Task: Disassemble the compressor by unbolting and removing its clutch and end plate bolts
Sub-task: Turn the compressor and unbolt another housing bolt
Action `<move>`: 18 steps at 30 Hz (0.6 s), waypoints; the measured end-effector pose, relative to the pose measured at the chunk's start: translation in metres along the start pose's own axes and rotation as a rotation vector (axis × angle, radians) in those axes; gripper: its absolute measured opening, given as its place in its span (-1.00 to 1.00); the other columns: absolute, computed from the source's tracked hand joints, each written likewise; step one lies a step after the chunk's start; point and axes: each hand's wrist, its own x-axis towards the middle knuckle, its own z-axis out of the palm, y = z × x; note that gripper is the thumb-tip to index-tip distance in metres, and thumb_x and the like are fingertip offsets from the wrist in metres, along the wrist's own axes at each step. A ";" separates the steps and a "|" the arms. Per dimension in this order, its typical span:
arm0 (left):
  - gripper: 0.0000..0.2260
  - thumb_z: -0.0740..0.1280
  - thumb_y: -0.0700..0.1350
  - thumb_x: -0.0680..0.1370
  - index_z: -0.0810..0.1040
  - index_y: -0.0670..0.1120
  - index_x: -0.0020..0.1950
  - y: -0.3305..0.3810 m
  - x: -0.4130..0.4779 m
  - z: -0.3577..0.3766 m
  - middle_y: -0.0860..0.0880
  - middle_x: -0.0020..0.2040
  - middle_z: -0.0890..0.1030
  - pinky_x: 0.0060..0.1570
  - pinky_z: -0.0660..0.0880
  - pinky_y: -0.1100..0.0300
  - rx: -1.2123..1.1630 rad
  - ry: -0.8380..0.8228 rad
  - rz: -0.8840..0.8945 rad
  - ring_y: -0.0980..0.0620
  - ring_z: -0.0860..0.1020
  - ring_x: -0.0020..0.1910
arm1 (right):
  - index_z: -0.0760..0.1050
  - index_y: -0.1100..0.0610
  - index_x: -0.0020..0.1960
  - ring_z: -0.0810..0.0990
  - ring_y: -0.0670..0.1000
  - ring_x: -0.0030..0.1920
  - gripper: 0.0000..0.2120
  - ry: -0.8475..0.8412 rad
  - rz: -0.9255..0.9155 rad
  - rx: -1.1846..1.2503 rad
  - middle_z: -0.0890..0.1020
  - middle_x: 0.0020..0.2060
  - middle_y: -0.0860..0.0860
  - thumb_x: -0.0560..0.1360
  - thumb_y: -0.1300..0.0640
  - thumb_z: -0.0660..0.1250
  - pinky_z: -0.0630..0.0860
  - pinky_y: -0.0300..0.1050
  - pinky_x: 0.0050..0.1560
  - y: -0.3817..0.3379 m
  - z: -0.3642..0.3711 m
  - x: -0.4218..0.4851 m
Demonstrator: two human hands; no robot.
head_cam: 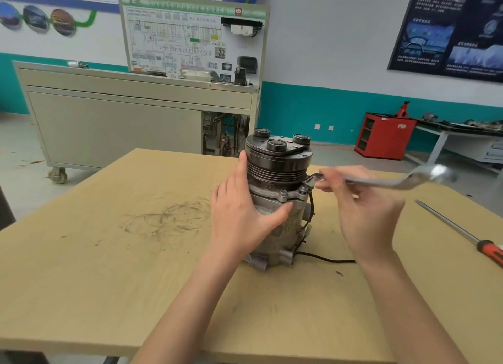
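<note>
Upright on the desk (109, 255), clutch uppermost, the compressor (275, 173) is clasped by the left hand (239, 216) while the right hand (364, 208) pinches a wrench (386, 182) reaching sideways onto its right-side flange bolt (303, 190).

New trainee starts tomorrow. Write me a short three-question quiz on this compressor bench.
1. True or false: the left hand holds the grey metal compressor, which lies on its side on the pale wooden table.
2. Which tool does the right hand grip? A) a long silver metal wrench B) a hammer C) pliers
3. Name the tool lying untouched on the table, right of the compressor.

Key: 1 false, it stands upright; 2 A; 3 the long screwdriver with the red handle.
</note>
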 end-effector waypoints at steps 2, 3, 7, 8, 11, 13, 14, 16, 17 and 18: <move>-0.01 0.23 0.41 0.31 0.05 -0.10 0.58 0.001 0.000 0.000 -0.01 0.43 0.40 0.30 0.24 0.06 0.000 0.003 -0.002 -0.01 0.37 0.37 | 0.63 0.31 -0.18 0.61 -0.06 -0.30 -0.61 -0.028 -0.198 -0.206 0.67 -0.28 0.10 0.57 0.02 0.25 0.50 -0.32 -0.20 -0.004 0.003 -0.005; -0.01 0.25 0.40 0.30 0.06 -0.10 0.58 0.001 -0.001 0.000 -0.02 0.42 0.41 0.30 0.25 0.06 -0.005 0.005 -0.003 -0.02 0.38 0.36 | 0.63 0.31 -0.20 0.62 -0.02 -0.33 -0.61 -0.044 -0.281 -0.290 0.67 -0.28 0.12 0.56 0.01 0.27 0.49 -0.32 -0.22 -0.005 0.004 -0.007; -0.01 0.23 0.39 0.30 0.07 -0.12 0.58 0.005 -0.001 -0.003 -0.04 0.41 0.42 0.31 0.25 0.04 -0.040 0.000 -0.011 -0.05 0.40 0.36 | 0.63 0.34 -0.21 0.62 0.09 -0.38 -0.73 -0.061 -0.380 -0.350 0.66 -0.28 0.16 0.48 0.11 0.39 0.56 -0.17 -0.40 -0.013 0.010 -0.008; -0.01 0.18 0.40 0.29 0.07 -0.12 0.58 0.005 -0.002 -0.004 -0.05 0.41 0.42 0.31 0.25 0.03 -0.050 -0.006 -0.008 -0.06 0.40 0.35 | 0.63 0.33 -0.22 0.60 0.08 -0.40 -0.74 -0.058 -0.373 -0.348 0.65 -0.30 0.15 0.47 0.11 0.40 0.54 -0.18 -0.43 -0.016 0.012 -0.007; 0.01 0.13 0.43 0.27 0.07 -0.15 0.57 0.006 -0.002 -0.006 -0.07 0.41 0.42 0.31 0.26 0.00 -0.058 -0.018 0.007 -0.09 0.40 0.36 | 0.60 0.30 -0.26 0.53 0.07 -0.46 -0.75 -0.059 -0.357 -0.393 0.60 -0.36 0.12 0.48 0.11 0.40 0.43 -0.20 -0.48 -0.022 0.015 -0.006; 0.02 0.13 0.44 0.27 0.05 -0.12 0.58 0.006 -0.002 -0.006 -0.06 0.42 0.41 0.31 0.24 0.04 -0.058 -0.025 0.002 -0.06 0.39 0.37 | 0.60 0.30 -0.25 0.52 0.07 -0.47 -0.74 -0.060 -0.354 -0.423 0.60 -0.36 0.12 0.48 0.11 0.40 0.45 -0.19 -0.50 -0.023 0.016 -0.009; 0.01 0.13 0.44 0.27 0.04 -0.10 0.58 0.006 -0.002 -0.005 -0.04 0.42 0.41 0.32 0.22 0.06 -0.053 -0.023 -0.006 -0.04 0.38 0.37 | 0.61 0.31 -0.23 0.54 0.07 -0.46 -0.75 -0.059 -0.363 -0.436 0.61 -0.34 0.13 0.48 0.12 0.40 0.48 -0.19 -0.49 -0.022 0.017 -0.012; 0.00 0.14 0.43 0.27 0.04 -0.09 0.58 0.006 -0.002 -0.004 -0.02 0.43 0.40 0.32 0.22 0.08 -0.040 -0.007 -0.014 -0.02 0.37 0.38 | 0.61 0.32 -0.20 0.59 0.04 -0.39 -0.74 -0.056 -0.359 -0.416 0.64 -0.29 0.15 0.50 0.11 0.37 0.55 -0.18 -0.41 -0.020 0.016 -0.019; 0.00 0.15 0.43 0.27 0.05 -0.09 0.58 0.006 -0.002 -0.004 -0.02 0.43 0.40 0.32 0.23 0.07 -0.033 -0.003 -0.011 -0.02 0.37 0.38 | 0.61 0.31 -0.17 0.61 0.02 -0.33 -0.72 -0.049 -0.297 -0.327 0.65 -0.27 0.14 0.53 0.09 0.32 0.56 -0.24 -0.31 -0.017 0.015 -0.021; 0.00 0.16 0.43 0.27 0.05 -0.09 0.58 0.005 -0.002 -0.004 -0.02 0.43 0.40 0.31 0.24 0.06 -0.026 -0.005 -0.006 -0.02 0.37 0.38 | 0.59 0.31 -0.13 0.62 0.01 -0.28 -0.69 -0.044 -0.171 -0.162 0.64 -0.25 0.12 0.57 0.07 0.26 0.55 -0.28 -0.21 -0.014 0.014 -0.022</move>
